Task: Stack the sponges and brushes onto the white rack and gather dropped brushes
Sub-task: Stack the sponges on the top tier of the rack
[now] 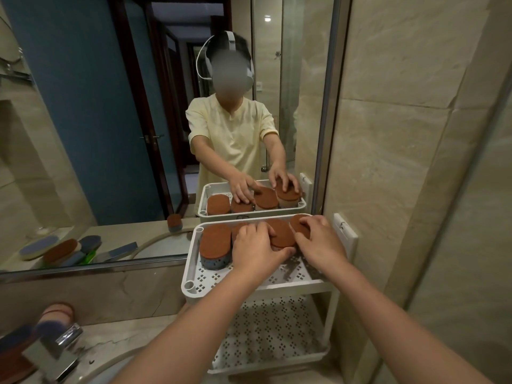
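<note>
Both hands are up on the top shelf (191, 273) of the rack (333, 309). The left hand (256, 245) lies over the second sponge (237, 228) with its fingers bent and its thumb by the third sponge (281, 234); I cannot tell if it grips or only presses. The right hand (318, 239) has its fingers curled over the last sponge (300, 221) and seems to hold it. The first sponge (215, 243) sits at the left end and no hand touches it. All four stand in a row along the back of the top shelf, close together, brown side up.

They look light and squashy. The brown top looks rough, so it should not slip. The body under it looks soft, so a hard squeeze would bend it; it seems best to pinch each one by its long sides, near the middle. They are packed tight, so a push on one could knock the next.

The bottom shelf (263, 336) is just below, full of little holes. The rack stands close to the wall (415, 162) on the right and the mirror (97, 134) behind, so the right hand has little room. More brushes (16, 342) lie down at the left, blurry, beside the tap (52, 353) on the counter (124, 336). The tap sticks up between them and the rack, so an arm would have to go over or round it.
</note>
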Demonstrator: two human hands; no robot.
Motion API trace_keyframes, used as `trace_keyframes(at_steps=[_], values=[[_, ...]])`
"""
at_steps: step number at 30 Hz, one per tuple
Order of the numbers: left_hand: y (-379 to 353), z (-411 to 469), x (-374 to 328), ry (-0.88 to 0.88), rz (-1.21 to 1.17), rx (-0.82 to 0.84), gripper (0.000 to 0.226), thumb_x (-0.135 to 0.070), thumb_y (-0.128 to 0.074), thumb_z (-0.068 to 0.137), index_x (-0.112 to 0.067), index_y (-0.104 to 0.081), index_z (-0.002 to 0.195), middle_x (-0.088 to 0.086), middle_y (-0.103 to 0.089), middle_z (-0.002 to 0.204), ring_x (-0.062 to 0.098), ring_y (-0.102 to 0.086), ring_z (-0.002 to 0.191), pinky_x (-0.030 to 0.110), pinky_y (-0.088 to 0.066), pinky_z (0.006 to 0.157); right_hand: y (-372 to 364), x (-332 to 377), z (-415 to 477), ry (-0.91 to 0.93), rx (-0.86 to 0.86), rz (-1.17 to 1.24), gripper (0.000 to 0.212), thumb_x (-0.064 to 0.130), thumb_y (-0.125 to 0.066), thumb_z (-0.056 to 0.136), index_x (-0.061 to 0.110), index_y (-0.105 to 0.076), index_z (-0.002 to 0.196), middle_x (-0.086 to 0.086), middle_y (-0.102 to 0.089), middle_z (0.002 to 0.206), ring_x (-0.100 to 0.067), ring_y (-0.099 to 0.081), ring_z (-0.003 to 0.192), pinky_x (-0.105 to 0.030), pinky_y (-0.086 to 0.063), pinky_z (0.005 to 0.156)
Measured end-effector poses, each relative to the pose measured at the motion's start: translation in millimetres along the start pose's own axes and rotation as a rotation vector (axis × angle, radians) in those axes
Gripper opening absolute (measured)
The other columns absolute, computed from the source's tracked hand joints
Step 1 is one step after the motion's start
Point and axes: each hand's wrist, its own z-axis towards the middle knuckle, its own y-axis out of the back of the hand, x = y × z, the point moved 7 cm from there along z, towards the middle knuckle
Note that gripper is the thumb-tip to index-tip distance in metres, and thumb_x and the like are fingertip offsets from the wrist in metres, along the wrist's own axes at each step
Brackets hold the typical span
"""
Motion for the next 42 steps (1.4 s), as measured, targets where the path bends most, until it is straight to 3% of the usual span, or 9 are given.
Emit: trace_keyframes(at_steps=[8,14,18,24,28,32,35,38,42], values=[[-0.7,-1.6,1.3,-0.06,0.062,-0.02,0.055,-0.063,-0.067,0.073,-0.025,-0.051,0.108,-0.004,-0.046,0.114,0.019,-0.045,0.113,0.036,-0.038,0.101,-10.5,9.6,2.3,0.105,0.058,-0.197,0.045,0.033,-0.046,0.095,0.024,-0.046,0.139,-0.002,-0.036,0.149,-0.026,-0.033,0.137,-0.045,-0.013,0.121],[-2.5,-0.1,-0.2,-0.089,0.129,0.012,0.049,-0.063,-0.064,0.077,-0.023,-0.051,0.103,-0.005,-0.056,0.11,0.018,-0.051,0.11,0.039,-0.037,0.104,-13.6,8.0,1.1,0.086,0.039,-0.315,0.041,0.035,-0.047,0.097,0.021,-0.049,0.136,-0.007,-0.036,0.146,-0.03,-0.035,0.132,-0.042,-0.034,0.11],[-3.0,-1.3,1.7,-0.069,0.088,0.019,0.046,-0.055,-0.066,0.078,-0.023,-0.05,0.106,-0.006,-0.055,0.113,0.017,-0.051,0.112,0.039,-0.032,0.11,-12.8,11.0,1.0,0.073,0.046,-0.355,0.042,0.041,-0.037,0.1,0.024,-0.049,0.136,-0.006,-0.037,0.142,-0.026,-0.031,0.131,-0.042,-0.035,0.104],[0.7,-3.0,-0.7,-0.061,0.058,0.075,0.038,-0.04,-0.068,0.081,-0.024,-0.05,0.11,-0.005,-0.056,0.116,0.017,-0.049,0.119,0.04,-0.023,0.116,-20.0,11.9,0.4,0.058,0.137,-0.418,0.058,0.048,-0.02,0.096,0.027,-0.039,0.146,-0.008,-0.032,0.151,-0.029,-0.022,0.139,-0.049,-0.006,0.119],[0.6,-4.1,-1.9,-0.051,0.068,0.182,0.049,-0.034,-0.067,0.083,-0.02,-0.046,0.125,0.001,-0.052,0.134,0.022,-0.035,0.137,0.044,-0.016,0.12,-19.6,15.5,-1.9,0.048,0.155,-0.376,0.063,0.057,-0.019,0.094,0.03,-0.032,0.15,-0.006,-0.028,0.156,-0.029,-0.015,0.145,-0.053,0.006,0.117],[13.0,-12.1,3.6,-0.008,-0.073,0.126,0.072,-0.039,-0.069,0.08,-0.022,-0.035,0.141,-0.002,-0.046,0.143,0.02,-0.032,0.141,0.045,-0.013,0.121,-11.6,31.4,-8.3,0.088,0.054,-0.109,0.058,0.055,-0.03,0.095,0.029,-0.039,0.146,-0.001,-0.033,0.155,-0.022,-0.016,0.144,-0.048,-0.006,0.12],[31.6,-18.8,21.0,0.111,-0.266,0.017,0.071,-0.036,-0.066,0.081,-0.029,-0.033,0.143,-0.004,-0.046,0.144,0.02,-0.038,0.136,0.047,-0.029,0.115,-3.4,51.9,-17.8,0.13,-0.036,0.194,0.051,0.043,-0.045,0.094,0.03,-0.044,0.143,0.004,-0.043,0.149,-0.015,-0.03,0.138,-0.04,-0.026,0.115],[56.0,-29.2,44.9,0.167,-0.487,-0.106,0.062,-0.034,-0.065,0.084,-0.033,-0.038,0.139,-0.01,-0.046,0.141,0.009,-0.044,0.125,0.03,-0.043,0.098,-6.5,78.3,-33.3,0.171,0.02,0.361,0.054,0.037,-0.051,0.09,0.035,-0.041,0.143,0.005,-0.054,0.139,-0.012,-0.05,0.111,-0.042,-0.044,0.104],[92.6,-58.5,78.8,0.189,-0.669,-0.268,0.042,-0.025,-0.065,0.088,-0.038,-0.047,0.124,-0.017,-0.054,0.124,0.001,-0.05,0.115,0.017,-0.039,0.083,-14.3,112.3,-62.5,0.256,0.026,0.5,0.051,0.031,-0.054,0.089,0.038,-0.045,0.138,0.014,-0.05,0.14,-0.004,-0.047,0.123,-0.029,-0.042,0.095]])
